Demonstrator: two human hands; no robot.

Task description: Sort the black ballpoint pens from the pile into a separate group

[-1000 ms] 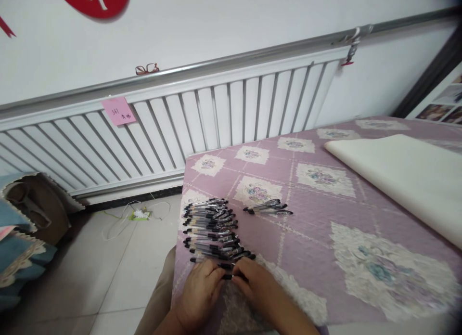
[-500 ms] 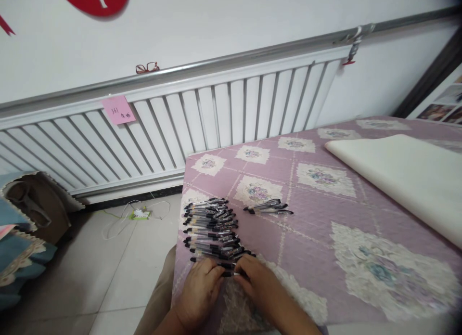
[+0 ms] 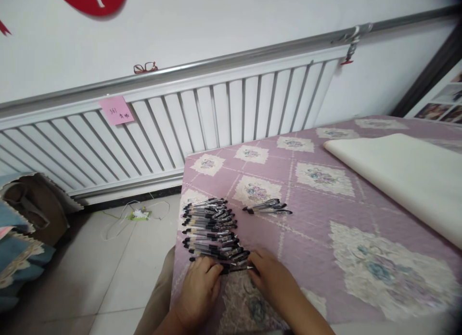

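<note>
A row of several black-capped clear pens (image 3: 211, 226) lies side by side near the left edge of the table with a purple patterned cloth (image 3: 310, 229). My left hand (image 3: 198, 289) and my right hand (image 3: 272, 277) rest at the near end of that row. Between their fingertips lies one pen (image 3: 234, 269), which both hands pinch at its ends. A smaller bunch of pens (image 3: 267, 208) lies apart, farther back on the cloth.
A folded white sheet (image 3: 400, 176) lies at the back right of the table. A white radiator (image 3: 173, 128) with a pink note (image 3: 116, 110) and red glasses (image 3: 145, 67) lines the wall. Cables (image 3: 137, 214) lie on the tiled floor at left.
Both hands moved slightly toward the pen row and drew a little apart, so the pen between them now shows lying against the row's near end.
</note>
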